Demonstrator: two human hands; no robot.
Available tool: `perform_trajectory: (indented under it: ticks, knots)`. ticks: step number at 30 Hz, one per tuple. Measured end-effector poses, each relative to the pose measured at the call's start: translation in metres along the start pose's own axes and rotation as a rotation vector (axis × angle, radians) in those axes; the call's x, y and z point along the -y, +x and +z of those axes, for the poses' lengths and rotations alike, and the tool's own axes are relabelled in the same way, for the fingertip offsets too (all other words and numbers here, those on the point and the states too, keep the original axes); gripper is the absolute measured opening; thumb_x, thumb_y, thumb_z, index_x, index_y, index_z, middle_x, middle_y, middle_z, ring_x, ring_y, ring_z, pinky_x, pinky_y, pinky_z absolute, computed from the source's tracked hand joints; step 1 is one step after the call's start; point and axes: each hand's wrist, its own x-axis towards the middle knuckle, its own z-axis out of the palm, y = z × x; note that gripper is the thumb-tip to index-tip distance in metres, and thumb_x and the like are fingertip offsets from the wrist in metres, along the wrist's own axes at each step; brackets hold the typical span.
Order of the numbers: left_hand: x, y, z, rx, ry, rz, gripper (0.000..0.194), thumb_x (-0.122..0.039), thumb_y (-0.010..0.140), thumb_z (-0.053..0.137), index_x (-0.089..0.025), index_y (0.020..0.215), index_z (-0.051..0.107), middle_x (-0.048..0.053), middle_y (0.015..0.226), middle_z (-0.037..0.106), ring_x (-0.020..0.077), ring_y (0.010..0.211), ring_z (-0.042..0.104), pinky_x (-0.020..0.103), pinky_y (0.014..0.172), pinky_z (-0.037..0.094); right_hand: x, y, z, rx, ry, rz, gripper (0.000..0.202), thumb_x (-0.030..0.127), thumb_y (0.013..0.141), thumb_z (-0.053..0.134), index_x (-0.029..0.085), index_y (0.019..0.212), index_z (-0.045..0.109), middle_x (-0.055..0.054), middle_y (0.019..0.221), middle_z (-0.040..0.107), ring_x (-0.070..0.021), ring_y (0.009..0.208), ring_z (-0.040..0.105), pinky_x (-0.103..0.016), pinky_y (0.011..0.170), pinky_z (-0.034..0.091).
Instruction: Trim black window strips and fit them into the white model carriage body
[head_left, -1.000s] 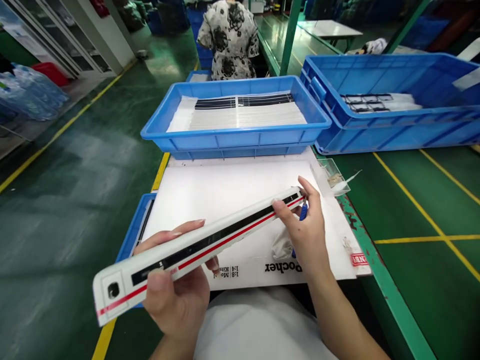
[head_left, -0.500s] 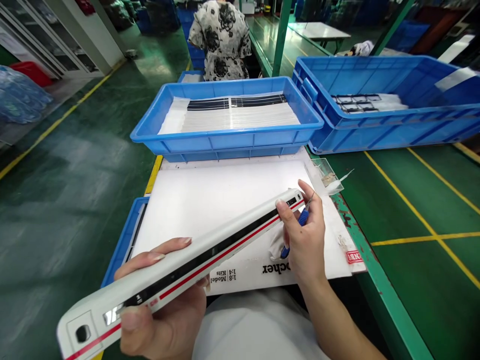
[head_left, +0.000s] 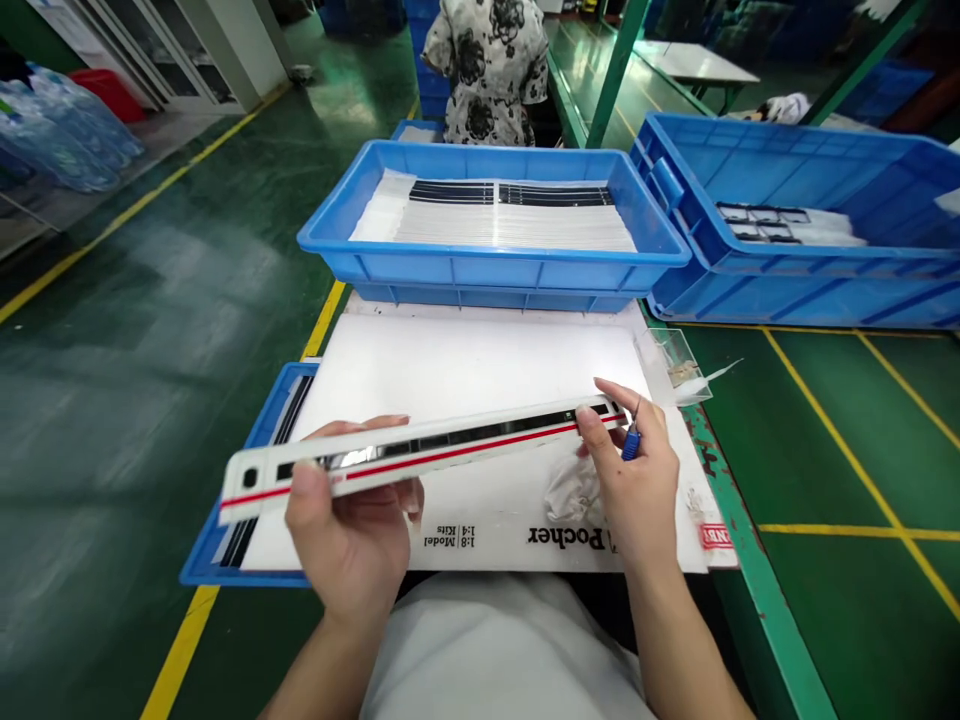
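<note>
A model train car body (head_left: 442,447), long and white with a black window band and a red stripe, is held above the white work board (head_left: 480,365). My left hand (head_left: 349,530) is closed round its left part, thumb on the striped side and fingertips over the top. At the right end my right hand (head_left: 634,470) pinches it between thumb and fingers. A blue-handled tool (head_left: 631,443) with a thin metal tip is also tucked in my right hand; its kind is unclear. Below lies a crumpled white cloth or tissue (head_left: 570,490) on the board, partly behind my right hand.
A blue tray (head_left: 495,270) of stacked white-and-black pieces stands behind the board. Larger blue crates (head_left: 795,260) are at right. Another blue tray (head_left: 262,577) sits low at left. A clear box (head_left: 686,365) is at the board's right edge. A person (head_left: 491,70) is beyond.
The train car body has turned more level, and its left end has moved up and away from me. Both hands still hold it. The camera view has shifted slightly left.
</note>
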Motion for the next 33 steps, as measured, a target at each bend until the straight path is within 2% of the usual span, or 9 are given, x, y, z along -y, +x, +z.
perform_trajectory:
  ticks: [3, 6, 8, 12, 15, 17, 20, 26, 33]
  knots:
    - [0.004, 0.017, 0.001, -0.019, 0.028, -0.083, 0.044, -0.061, 0.084, 0.075, -0.018, 0.088, 0.073, 0.005, 0.081, 0.082, 0.0124, 0.034, 0.051, 0.026, 0.026, 0.04, -0.001, 0.012, -0.014, 0.129, -0.099, -0.122, 0.035, 0.05, 0.095, 0.074, 0.024, 0.119, 0.075, -0.01, 0.128, 0.068, -0.0243, 0.104, 0.068, -0.033, 0.072, 0.055]
    - [0.007, 0.036, 0.0, -0.019, 0.029, -0.101, 0.043, -0.059, 0.088, 0.069, -0.016, 0.084, 0.07, 0.007, 0.077, 0.081, 0.0095, 0.031, 0.045, 0.023, 0.024, 0.031, 0.005, 0.029, -0.028, 0.384, -0.202, -0.248, 0.019, 0.041, 0.097, 0.076, 0.026, 0.108, 0.077, -0.004, 0.11, 0.075, -0.0202, 0.088, 0.069, -0.032, 0.074, 0.052]
    - [0.008, 0.046, -0.002, -0.012, 0.03, -0.091, 0.043, -0.058, 0.09, 0.068, -0.016, 0.082, 0.068, 0.006, 0.074, 0.079, 0.0082, 0.03, 0.042, 0.022, 0.024, 0.028, 0.011, 0.04, -0.033, 0.548, -0.273, -0.32, 0.014, 0.036, 0.098, 0.074, 0.026, 0.108, 0.076, -0.001, 0.104, 0.077, -0.0186, 0.084, 0.07, -0.032, 0.074, 0.05]
    - [0.008, 0.056, -0.004, 0.032, 0.063, -0.099, 0.043, -0.058, 0.089, 0.07, -0.017, 0.078, 0.066, 0.004, 0.07, 0.076, 0.007, 0.03, 0.041, 0.021, 0.025, 0.024, 0.028, 0.056, -0.026, 0.811, -0.413, -0.451, 0.016, 0.027, 0.099, 0.072, 0.026, 0.114, 0.073, -0.001, 0.112, 0.076, -0.0181, 0.083, 0.071, -0.032, 0.074, 0.05]
    - [0.006, 0.057, -0.001, 0.078, 0.09, -0.106, 0.044, -0.06, 0.087, 0.073, -0.017, 0.079, 0.067, 0.004, 0.068, 0.076, 0.0065, 0.029, 0.04, 0.022, 0.026, 0.022, 0.041, 0.062, -0.012, 0.941, -0.552, -0.527, 0.015, 0.02, 0.096, 0.071, 0.022, 0.111, 0.072, -0.003, 0.112, 0.075, -0.0176, 0.073, 0.067, -0.035, 0.072, 0.051]
    - [0.006, 0.055, 0.002, 0.109, 0.115, -0.085, 0.044, -0.06, 0.086, 0.074, -0.017, 0.079, 0.068, 0.004, 0.068, 0.076, 0.0068, 0.029, 0.039, 0.022, 0.026, 0.022, 0.048, 0.064, -0.003, 1.011, -0.642, -0.562, 0.012, 0.018, 0.096, 0.07, 0.019, 0.108, 0.071, -0.004, 0.11, 0.075, -0.0162, 0.07, 0.065, -0.036, 0.072, 0.054]
    - [0.008, 0.054, 0.005, 0.125, 0.143, -0.057, 0.044, -0.06, 0.086, 0.075, -0.018, 0.079, 0.068, 0.003, 0.067, 0.076, 0.0071, 0.029, 0.039, 0.024, 0.027, 0.021, 0.053, 0.066, 0.006, 1.095, -0.746, -0.587, 0.011, 0.022, 0.1, 0.07, 0.017, 0.109, 0.07, -0.004, 0.109, 0.073, -0.0165, 0.079, 0.068, -0.037, 0.078, 0.059]
    - [0.021, 0.059, 0.006, 0.191, 0.144, -0.066, 0.042, -0.059, 0.091, 0.072, -0.018, 0.085, 0.069, 0.003, 0.071, 0.076, 0.0055, 0.032, 0.037, 0.023, 0.029, 0.02, 0.043, 0.068, 0.019, 1.164, -0.827, -0.537, 0.022, 0.035, 0.102, 0.069, 0.017, 0.114, 0.069, -0.005, 0.11, 0.072, -0.0196, 0.09, 0.071, -0.04, 0.083, 0.061]
    - [0.045, 0.08, 0.004, 0.243, 0.146, -0.215, 0.056, -0.07, 0.083, 0.074, -0.015, 0.09, 0.069, 0.005, 0.074, 0.076, 0.0036, 0.034, 0.037, 0.02, 0.03, 0.021, 0.03, 0.082, 0.012, 1.201, -0.784, -0.469, 0.025, 0.04, 0.103, 0.068, 0.016, 0.109, 0.068, -0.001, 0.091, 0.07, -0.0152, 0.073, 0.067, -0.033, 0.071, 0.059]
